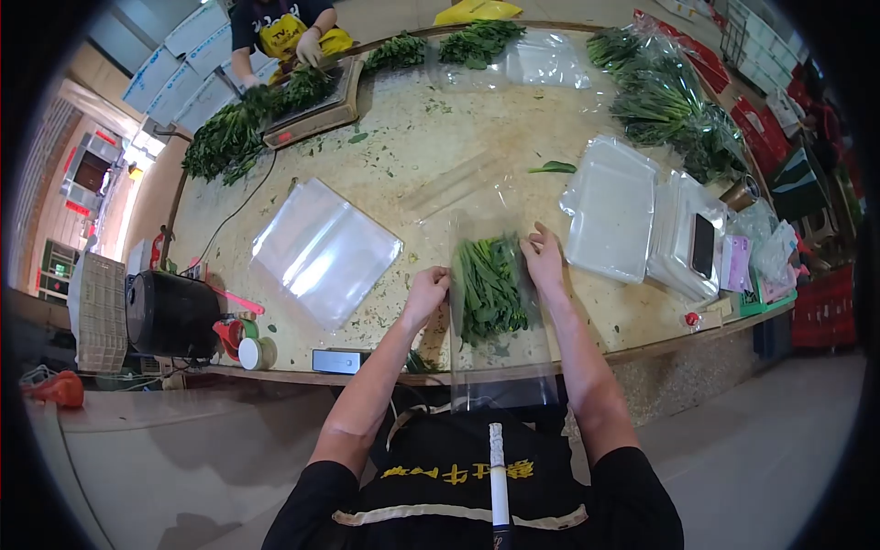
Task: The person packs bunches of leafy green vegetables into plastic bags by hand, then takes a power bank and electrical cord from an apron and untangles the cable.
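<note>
In front of me on the tabletop, a bunch of leafy greens (pixel 493 289) lies inside a clear plastic bag (pixel 502 390). The bag's near end hangs over the table edge. My left hand (pixel 429 291) is closed at the bag's left edge, fingertips on the plastic. On the opposite edge, my right hand (pixel 543 257) pinches the film between thumb and fingers, level with the top of the greens. A stack of flat clear bags (pixel 328 249) lies to the left. Another stack of clear bags (pixel 612 206) is to the right.
Across the wooden table (pixel 385 174), a gloved person (pixel 310 46) handles greens at a scale (pixel 316 119). Bagged greens (pixel 665 105) lie far right, a phone (pixel 704 245) nearer. A black container (pixel 174 314) and tape (pixel 249 330) sit left. A burning cigarette (pixel 498 477) juts below my view.
</note>
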{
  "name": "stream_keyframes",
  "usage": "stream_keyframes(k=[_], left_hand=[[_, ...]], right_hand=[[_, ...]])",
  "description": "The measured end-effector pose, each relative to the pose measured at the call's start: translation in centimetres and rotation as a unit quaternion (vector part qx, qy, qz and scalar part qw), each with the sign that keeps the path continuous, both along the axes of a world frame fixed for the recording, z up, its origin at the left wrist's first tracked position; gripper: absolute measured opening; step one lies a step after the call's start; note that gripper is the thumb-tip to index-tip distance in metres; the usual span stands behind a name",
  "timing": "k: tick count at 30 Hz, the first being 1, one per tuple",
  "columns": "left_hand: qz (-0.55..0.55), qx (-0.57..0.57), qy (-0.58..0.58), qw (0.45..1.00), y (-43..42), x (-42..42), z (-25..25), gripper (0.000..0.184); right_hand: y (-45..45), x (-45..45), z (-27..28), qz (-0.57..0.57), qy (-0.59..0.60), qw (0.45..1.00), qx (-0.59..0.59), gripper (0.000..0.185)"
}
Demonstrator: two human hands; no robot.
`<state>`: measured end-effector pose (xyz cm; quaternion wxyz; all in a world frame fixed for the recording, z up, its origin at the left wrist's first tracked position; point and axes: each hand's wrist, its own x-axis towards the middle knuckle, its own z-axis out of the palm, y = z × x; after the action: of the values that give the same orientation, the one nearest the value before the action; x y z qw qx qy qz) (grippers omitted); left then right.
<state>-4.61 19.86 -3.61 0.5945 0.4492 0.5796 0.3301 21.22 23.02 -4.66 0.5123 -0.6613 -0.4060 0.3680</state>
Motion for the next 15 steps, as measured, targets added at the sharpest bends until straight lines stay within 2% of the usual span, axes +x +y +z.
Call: stream_keyframes(k=[1, 3, 4, 6, 10, 12, 13, 15], left_hand=[[0.002, 0.002, 0.001, 1.000, 0.4, 0.0, 0.4, 0.024], [-0.019, 0.001, 0.093, 0.995, 0.7, 0.1, 0.2, 0.022], [-0.019, -0.004, 0.093, 0.995, 0.6, 0.0, -0.1, 0.022], [-0.018, 0.010, 0.071, 0.997, 0.6, -0.1, -0.4, 0.022], [-0.033, -0.001, 0.050, 0.998, -0.6, -0.4, 0.8, 0.025], [-0.011, -0.078, -0.107, 0.991, -1.0, -0.6, 1.9, 0.027], [-0.011, -0.078, -0.107, 0.991, -0.9, -0.7, 1.8, 0.027], [0.003, -0.089, -0.117, 0.989, -0.5, -0.9, 1.9, 0.030]], right_hand=[[1.1, 0.3, -0.2, 0.002, 0.001, 1.000, 0.002, 0.038], [2.4, 1.0, -0.4, 0.121, -0.020, 0.992, -0.043, 0.036], [2.3, 1.0, -0.5, 0.121, -0.020, 0.991, -0.048, 0.036], [2.0, 1.4, -0.8, 0.084, -0.117, 0.985, -0.091, 0.034], [0.4, 2.1, -2.7, 0.101, -0.101, 0.986, -0.080, 0.029], [0.2, 1.9, -3.2, 0.107, -0.024, 0.992, 0.058, 0.025], [0.2, 2.0, -2.9, 0.107, -0.023, 0.992, 0.058, 0.025], [0.5, 2.2, -1.7, 0.149, -0.115, 0.982, 0.009, 0.024]])
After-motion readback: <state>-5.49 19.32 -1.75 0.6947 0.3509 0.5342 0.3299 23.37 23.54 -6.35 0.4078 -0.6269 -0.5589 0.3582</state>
